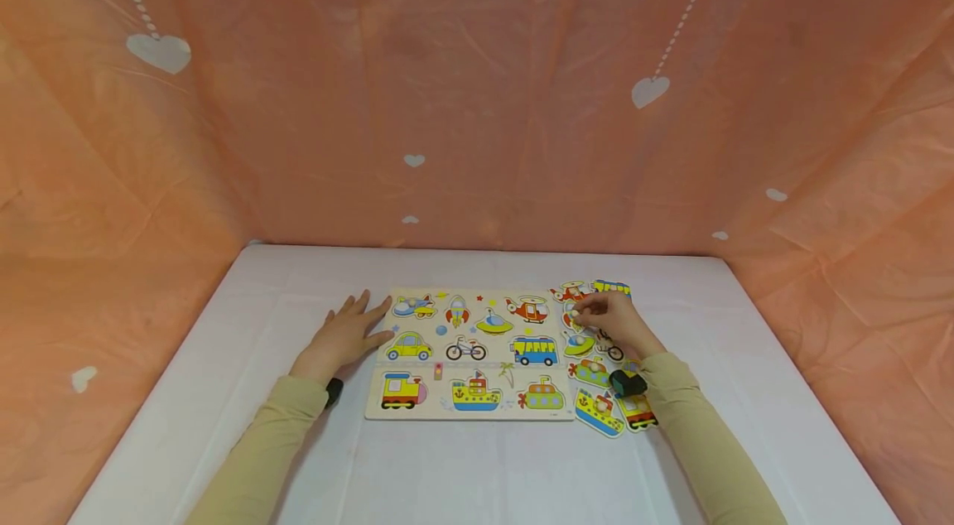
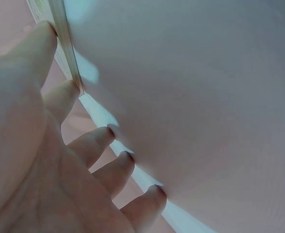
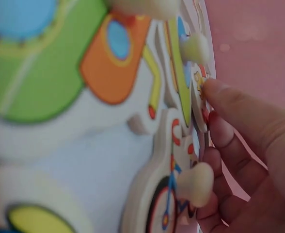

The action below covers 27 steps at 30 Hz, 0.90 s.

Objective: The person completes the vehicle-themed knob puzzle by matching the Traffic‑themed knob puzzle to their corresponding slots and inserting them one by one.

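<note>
A wooden puzzle board (image 1: 488, 326) printed with vehicles lies on the table. My left hand (image 1: 343, 343) rests at its left side with fingers spread; in the left wrist view the thumb (image 2: 43, 41) and index finger touch the board's edge. To the right of the board my right hand (image 1: 614, 318) pinches a rocket puzzle piece (image 1: 570, 315) between thumb and fingertips, its picture partly hidden. Close by lie a flying saucer piece (image 1: 577, 343), a bicycle piece (image 3: 157, 194) with a wooden knob, and a helicopter piece (image 1: 570, 292).
More knobbed pieces crowd the board's right side: a submarine (image 1: 589, 372), a ship (image 1: 599, 413), a train (image 1: 638, 413) and a bus (image 1: 611, 287). The white table (image 1: 447, 475) backs onto an orange curtain (image 1: 462, 94) with white hearts.
</note>
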Available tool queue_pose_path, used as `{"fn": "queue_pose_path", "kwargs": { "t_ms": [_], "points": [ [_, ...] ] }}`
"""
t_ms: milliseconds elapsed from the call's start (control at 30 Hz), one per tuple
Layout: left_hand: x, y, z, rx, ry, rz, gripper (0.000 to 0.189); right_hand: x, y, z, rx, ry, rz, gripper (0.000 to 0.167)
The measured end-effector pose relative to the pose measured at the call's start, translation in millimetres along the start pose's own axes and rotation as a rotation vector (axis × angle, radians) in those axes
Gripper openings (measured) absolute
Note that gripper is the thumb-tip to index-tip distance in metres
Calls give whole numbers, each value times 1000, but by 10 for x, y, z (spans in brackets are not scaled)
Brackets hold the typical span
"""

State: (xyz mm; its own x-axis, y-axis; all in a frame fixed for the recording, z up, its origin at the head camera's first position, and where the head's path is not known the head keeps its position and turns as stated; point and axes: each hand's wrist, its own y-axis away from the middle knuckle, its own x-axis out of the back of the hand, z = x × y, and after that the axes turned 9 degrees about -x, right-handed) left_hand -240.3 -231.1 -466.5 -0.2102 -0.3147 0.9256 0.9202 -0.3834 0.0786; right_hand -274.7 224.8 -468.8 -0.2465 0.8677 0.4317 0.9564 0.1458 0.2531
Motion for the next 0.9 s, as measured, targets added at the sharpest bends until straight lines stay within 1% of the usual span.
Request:
{"fn": "queue_pose_path", "kwargs": {
  "t_ms": [200, 267, 367, 533, 567, 667, 900],
  "points": [
    [-18, 0, -9, -8, 2, 7, 69, 2, -18, 6, -1, 21, 25, 21],
    [-24, 3, -5, -10, 3, 9, 69, 13, -15, 9, 11, 20, 28, 20],
    [-24, 7, -1, -12, 4, 11, 69, 33, -12, -8, 51, 54, 46, 20],
    [-16, 5, -7, -11, 0, 13, 69, 55, -22, -58, 167, 185, 97, 20],
    [-13, 5, -7, -9, -1, 12, 69, 54, -21, -70, 180, 197, 101, 20],
    [-12, 3, -9, -8, -1, 8, 69, 42, -7, -105, 202, 209, 106, 19],
    [12, 4, 14, 0, -2, -4, 68, -37, 6, -208, 214, 202, 117, 20]
  ]
}}
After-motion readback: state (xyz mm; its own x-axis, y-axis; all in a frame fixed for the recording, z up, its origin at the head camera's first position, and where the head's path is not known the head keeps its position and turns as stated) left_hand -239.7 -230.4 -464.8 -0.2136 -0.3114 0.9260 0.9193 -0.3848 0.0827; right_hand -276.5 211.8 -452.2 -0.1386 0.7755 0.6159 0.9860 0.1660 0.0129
